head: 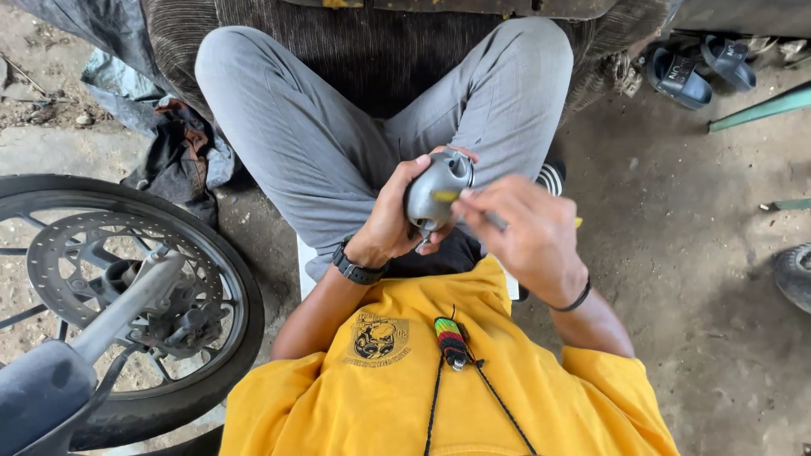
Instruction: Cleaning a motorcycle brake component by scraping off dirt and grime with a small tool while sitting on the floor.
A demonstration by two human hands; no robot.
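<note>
My left hand [390,221] grips a grey rounded metal part [436,192], shaped like a small housing, held above my lap. My right hand [525,232] holds a thin tool with a yellow handle [500,222], a screwdriver by its look, its tip against the front of the grey part. The right hand is blurred by motion. A black watch is on my left wrist and a black band on my right. I sit with my knees apart in grey trousers and a yellow shirt.
A motorcycle front wheel [127,295] with brake disc and fork stands at the left. Dark rags [173,152] lie on the ground behind it. A pair of dark sandals [697,72] is at the upper right, a small tyre [794,274] at the right edge.
</note>
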